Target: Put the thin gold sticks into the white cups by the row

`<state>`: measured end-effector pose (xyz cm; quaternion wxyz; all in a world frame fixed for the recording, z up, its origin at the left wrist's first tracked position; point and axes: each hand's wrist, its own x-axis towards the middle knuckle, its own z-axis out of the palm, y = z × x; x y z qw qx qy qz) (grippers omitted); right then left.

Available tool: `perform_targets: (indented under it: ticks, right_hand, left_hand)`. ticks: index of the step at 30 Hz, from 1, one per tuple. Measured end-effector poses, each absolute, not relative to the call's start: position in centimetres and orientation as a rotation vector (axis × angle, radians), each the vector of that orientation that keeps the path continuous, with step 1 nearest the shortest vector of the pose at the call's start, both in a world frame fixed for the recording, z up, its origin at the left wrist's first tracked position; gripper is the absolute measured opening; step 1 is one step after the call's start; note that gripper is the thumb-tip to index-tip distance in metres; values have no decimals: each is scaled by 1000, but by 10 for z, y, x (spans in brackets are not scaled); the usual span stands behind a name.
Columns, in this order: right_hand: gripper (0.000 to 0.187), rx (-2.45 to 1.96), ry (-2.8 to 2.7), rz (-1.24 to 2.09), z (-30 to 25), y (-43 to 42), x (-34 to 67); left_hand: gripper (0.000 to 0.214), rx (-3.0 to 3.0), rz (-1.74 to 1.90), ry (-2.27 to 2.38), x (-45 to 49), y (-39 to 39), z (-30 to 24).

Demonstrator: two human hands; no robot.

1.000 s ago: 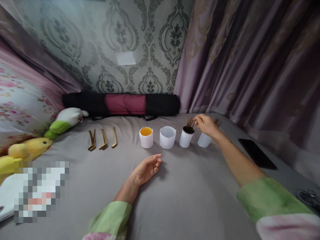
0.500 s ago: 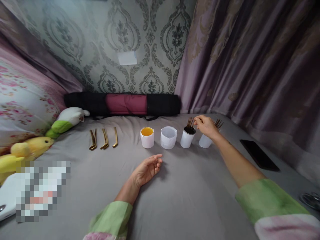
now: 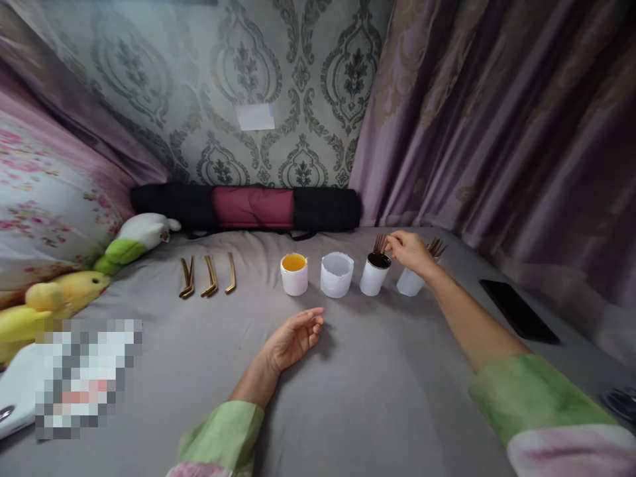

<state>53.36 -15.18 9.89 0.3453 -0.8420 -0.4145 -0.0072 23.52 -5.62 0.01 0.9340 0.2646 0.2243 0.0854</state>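
Note:
Several white cups stand in a row on the grey bedsheet (image 3: 377, 384): one with a yellow inside (image 3: 294, 273), a plain white cup (image 3: 336, 273), a dark-lined cup (image 3: 374, 273) holding brown sticks, and a fourth cup (image 3: 409, 283) with more sticks, partly hidden. My right hand (image 3: 410, 252) reaches over the dark-lined cup, its fingers pinched on the tops of the brown sticks (image 3: 379, 244). Resting on the sheet nearer me, my left hand (image 3: 294, 337) lies loose with fingers slightly curled and holds nothing. Gold bent straws (image 3: 207, 276) lie to the left.
A black and maroon rolled mat (image 3: 248, 208) lies against the wall. Plush toys (image 3: 64, 291) and a floral pillow (image 3: 50, 205) are on the left. A dark phone (image 3: 518, 301) lies on the right near the curtain (image 3: 497, 132). A white object (image 3: 14, 404) sits at the lower left.
The view has shifted slightly. My right hand stays at the sticks in the dark-lined cup; my left hand has not moved.

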Motion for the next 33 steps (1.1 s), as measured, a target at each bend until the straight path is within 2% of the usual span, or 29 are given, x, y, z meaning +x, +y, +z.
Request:
perform_targets:
  ticks: [13, 20, 33]
  right_hand:
    - [23, -2180, -1079, 8, 98, -156, 524]
    - [24, -2174, -1000, -92, 101, -167, 512]
    - [38, -1779, -707, -75, 83, -188, 460]
  left_hand:
    - [20, 544, 174, 451, 235, -56, 1]
    - [20, 547, 177, 441, 235, -57, 0]
    - [20, 507, 171, 386, 233, -56, -4]
